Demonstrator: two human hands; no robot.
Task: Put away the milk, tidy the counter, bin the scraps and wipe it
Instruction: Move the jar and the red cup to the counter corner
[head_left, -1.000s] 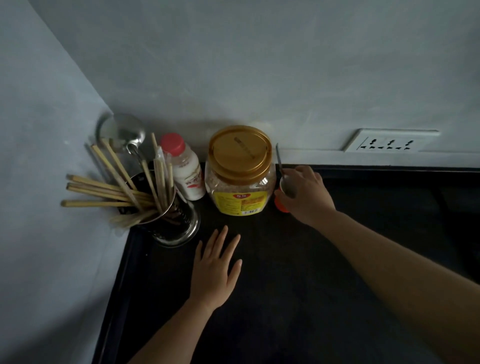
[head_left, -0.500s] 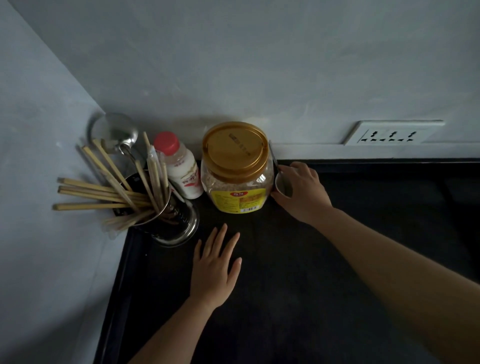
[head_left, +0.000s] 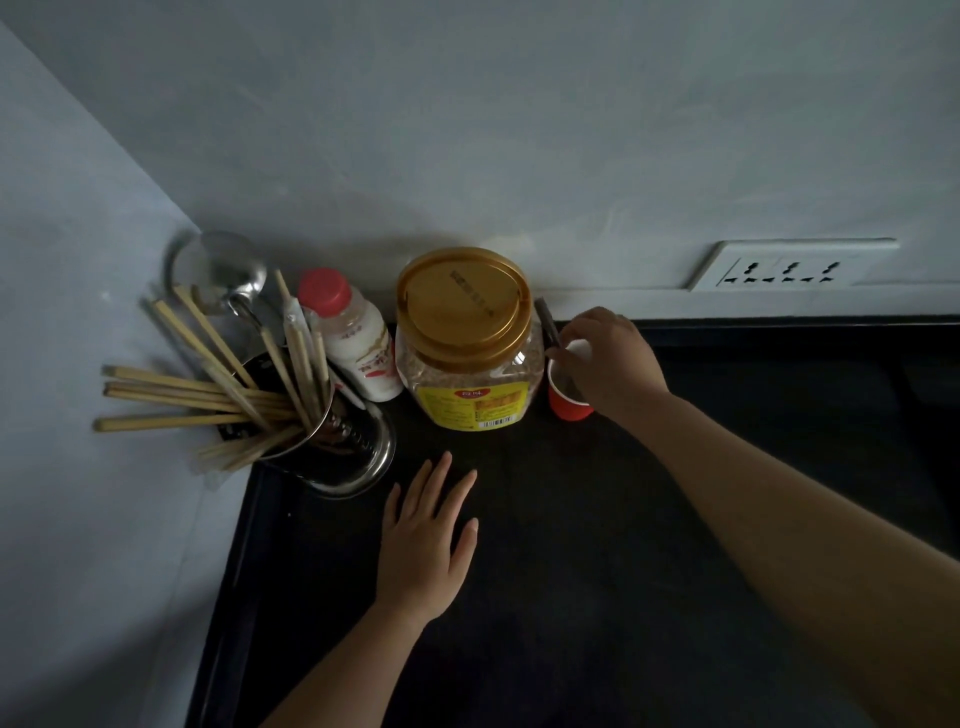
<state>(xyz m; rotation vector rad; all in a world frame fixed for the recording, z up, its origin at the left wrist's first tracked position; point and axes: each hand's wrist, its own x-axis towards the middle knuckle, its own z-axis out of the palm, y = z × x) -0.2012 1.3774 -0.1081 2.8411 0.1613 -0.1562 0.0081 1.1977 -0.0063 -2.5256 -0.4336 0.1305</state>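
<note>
A: Where is the milk?

B: The milk bottle (head_left: 358, 340), white with a red cap, stands upright at the back of the dark counter (head_left: 597, 597), just left of the jar (head_left: 470, 343) and touching or nearly touching it.

A: And left of that?

B: A metal holder (head_left: 332, 441) in the corner, further left of the jar, packed with chopsticks (head_left: 208, 395) that fan out toward the wall, with a ladle (head_left: 228, 270) leaning above them.

A: What is the right hand doing?

B: The right hand (head_left: 608, 358) sits over a small red cup (head_left: 569, 387) just right of the jar. Its fingers (head_left: 563, 353) curl around the cup's rim, gripping it. A thin dark utensil (head_left: 548, 325) rises from the cup between hand and jar; what it is I cannot tell.

A: The left hand?

B: The left hand (head_left: 423, 540) lies palm down on the counter in front of the jar, fingers spread flat, holding nothing.

A: Anything else?

B: A white socket strip (head_left: 789, 267) on the wall, well right of the jar.
</note>
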